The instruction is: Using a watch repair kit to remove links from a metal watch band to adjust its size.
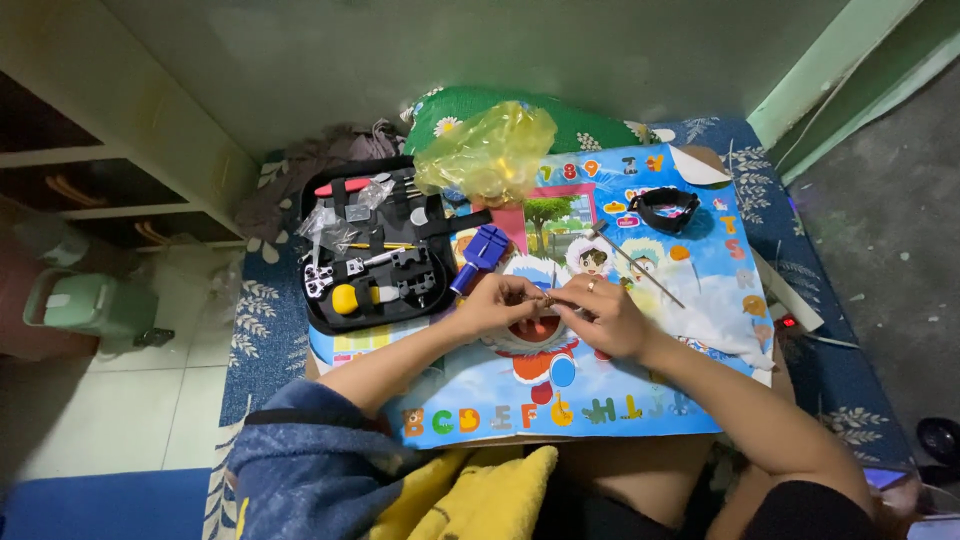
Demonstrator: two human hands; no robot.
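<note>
From my seat I see both hands meeting over the middle of a bright cartoon alphabet poster (640, 400) spread across the low table. My left hand (497, 303) is curled, its fingertips pinched on a small metallic piece (548, 299), and my right hand (600, 318) closes in from the other side, thumb and forefinger nipped onto the same piece; a ring shows on one right finger. The piece sits right between the two sets of fingertips, touching both, just above the poster; it is too small for me to tell exactly what it is. Just beside the left hand, up and to the left, lies a blue plastic tool (481, 253) on the poster's edge. Farther left is an open black tool case (372, 250) holding small tools and a yellow-headed hammer (360, 297). A crumpled yellow plastic bag (490, 150) sits behind the case. To the right of my hands a thin metal rod (638, 265) lies slantwise, and beyond it a black watch strap (665, 208) rests, well apart from both hands.
</note>
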